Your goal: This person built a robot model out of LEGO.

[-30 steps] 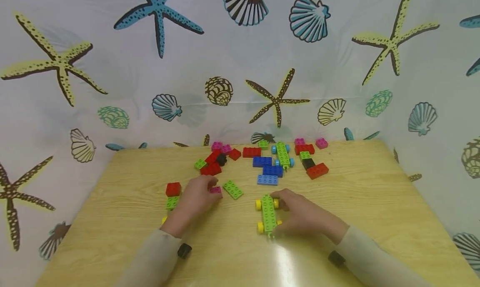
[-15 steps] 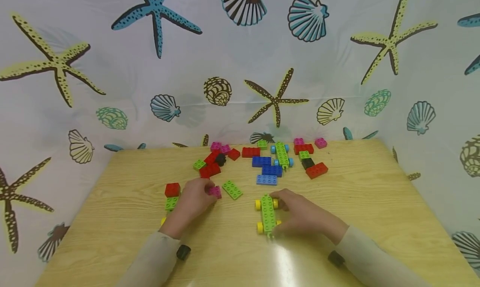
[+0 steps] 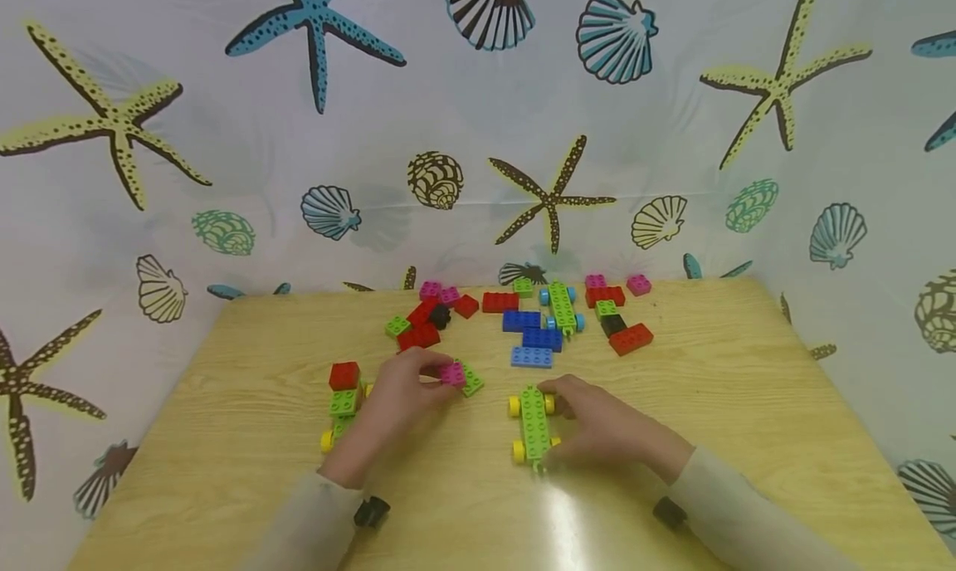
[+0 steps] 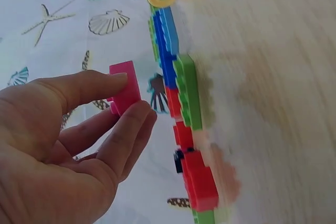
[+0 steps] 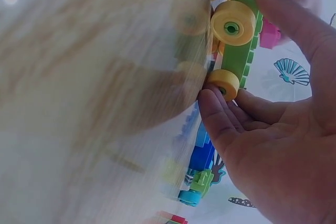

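Pink studded brick (image 3: pixel 452 374) pinched in left hand (image 3: pixel 403 397) over woodgrain table (image 3: pixel 747 388)

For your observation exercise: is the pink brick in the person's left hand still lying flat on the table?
No, the fingers pinch the pink brick, lifted clear of the table.

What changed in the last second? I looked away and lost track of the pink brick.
The left hand lifted the pink brick off the table and carried it right. The right hand stayed on the green wheeled base.
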Available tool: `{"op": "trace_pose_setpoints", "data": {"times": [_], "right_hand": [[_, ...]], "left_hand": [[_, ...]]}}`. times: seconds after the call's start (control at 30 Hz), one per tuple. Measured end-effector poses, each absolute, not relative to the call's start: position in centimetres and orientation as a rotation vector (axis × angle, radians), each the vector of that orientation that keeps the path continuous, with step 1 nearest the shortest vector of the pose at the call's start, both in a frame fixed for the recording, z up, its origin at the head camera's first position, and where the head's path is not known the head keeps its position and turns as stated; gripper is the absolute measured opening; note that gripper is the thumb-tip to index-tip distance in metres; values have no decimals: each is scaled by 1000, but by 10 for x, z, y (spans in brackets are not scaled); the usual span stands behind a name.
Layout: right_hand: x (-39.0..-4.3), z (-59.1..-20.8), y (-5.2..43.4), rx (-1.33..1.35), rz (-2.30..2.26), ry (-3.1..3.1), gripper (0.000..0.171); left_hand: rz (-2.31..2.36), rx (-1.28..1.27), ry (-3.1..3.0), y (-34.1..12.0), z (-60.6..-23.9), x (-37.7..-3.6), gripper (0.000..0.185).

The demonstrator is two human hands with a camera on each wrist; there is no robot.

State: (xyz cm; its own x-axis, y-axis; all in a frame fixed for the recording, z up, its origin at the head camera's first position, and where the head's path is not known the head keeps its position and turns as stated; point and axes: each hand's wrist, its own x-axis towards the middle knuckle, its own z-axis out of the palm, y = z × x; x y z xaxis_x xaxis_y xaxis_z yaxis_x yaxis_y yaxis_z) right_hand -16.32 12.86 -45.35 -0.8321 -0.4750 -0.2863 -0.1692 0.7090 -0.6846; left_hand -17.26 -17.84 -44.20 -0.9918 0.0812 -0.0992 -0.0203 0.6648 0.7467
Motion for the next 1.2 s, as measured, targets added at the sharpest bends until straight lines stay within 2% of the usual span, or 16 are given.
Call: {"op": "trace_pose_setpoints", "data": {"times": [0.5,0.77,1.2], "right_hand": [[-164,-455,130,-505,-944,2482,98],[-164,-454,130,-504,-933,2472,95],[-165,-455,130,-503,-928,2474,98]], "left_hand": [[1266,420,2593,-118,-454,-172,31],[1188,430,2558,-103,-454,-171,22],[1041,556,2648,-100,-449,-169,22]]}}
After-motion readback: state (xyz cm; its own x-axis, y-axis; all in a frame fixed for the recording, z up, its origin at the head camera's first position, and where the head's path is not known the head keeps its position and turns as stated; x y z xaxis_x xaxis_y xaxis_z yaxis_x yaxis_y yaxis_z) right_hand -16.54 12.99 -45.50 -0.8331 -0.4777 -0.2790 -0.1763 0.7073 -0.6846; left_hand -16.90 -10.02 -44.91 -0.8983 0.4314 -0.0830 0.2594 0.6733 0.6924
